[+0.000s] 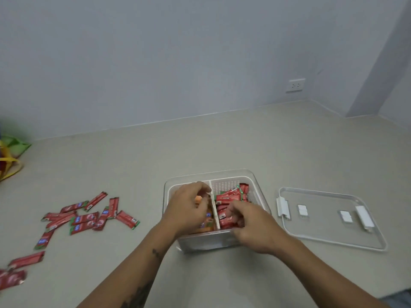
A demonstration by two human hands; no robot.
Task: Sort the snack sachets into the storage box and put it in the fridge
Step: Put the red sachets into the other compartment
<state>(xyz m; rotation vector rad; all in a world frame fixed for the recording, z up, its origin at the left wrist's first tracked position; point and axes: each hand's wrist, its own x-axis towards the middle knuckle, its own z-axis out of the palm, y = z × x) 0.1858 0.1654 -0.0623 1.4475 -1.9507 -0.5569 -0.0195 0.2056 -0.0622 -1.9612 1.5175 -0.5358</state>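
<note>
A clear storage box (255, 181) stands on the floor in front of me, split by a white divider (215, 210). Red sachets (230, 194) fill its right compartment; orange sachets (208, 227) lie in the left one. My left hand (189, 210) hovers over the left compartment, fingers curled around orange sachets. My right hand (251, 225) reaches into the right compartment, its fingers closed among the red sachets. Several more red sachets (89, 216) lie scattered on the floor to the left.
The box's clear lid (329, 218) with white clips lies flat to the right. A green and yellow bag (9, 154) sits at the far left by the wall. A wall socket (295, 85) is at the back right.
</note>
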